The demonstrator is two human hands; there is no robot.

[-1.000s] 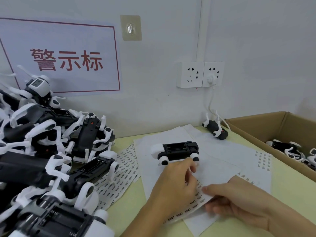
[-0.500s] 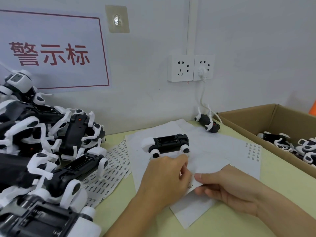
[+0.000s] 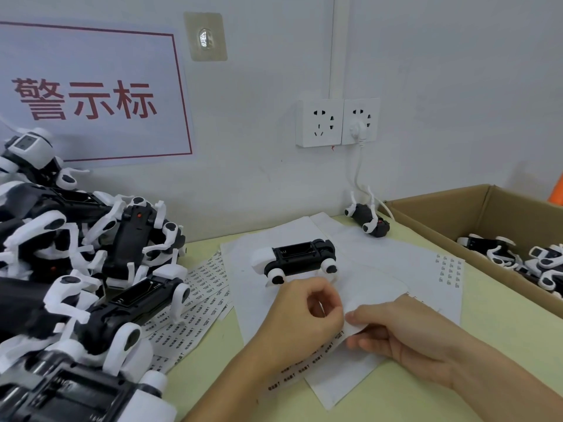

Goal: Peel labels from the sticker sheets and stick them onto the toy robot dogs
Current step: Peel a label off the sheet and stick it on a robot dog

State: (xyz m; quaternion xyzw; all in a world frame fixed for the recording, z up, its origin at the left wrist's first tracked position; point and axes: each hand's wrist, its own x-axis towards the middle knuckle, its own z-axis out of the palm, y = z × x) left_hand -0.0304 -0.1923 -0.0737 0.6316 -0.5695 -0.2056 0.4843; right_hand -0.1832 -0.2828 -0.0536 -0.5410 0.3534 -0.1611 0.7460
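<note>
A black-and-white toy robot dog lies belly-up on white paper at the middle of the table. Just in front of it, my right hand grips a sticker sheet and bends its edge up off the table. Rows of small printed labels show on the flat part of the sheet. My left hand is curled, thumb and forefinger pinched at the lifted edge. Whether a single label sits between those fingers is too small to tell.
A pile of robot dogs fills the left side, resting partly on more label sheets. An open cardboard box at the right holds several dogs. Another dog lies by the wall under the sockets.
My right hand has lifted and curled the sheet's edge higher. My left fingers have closed in on that edge. The dog on the paper has not moved.
</note>
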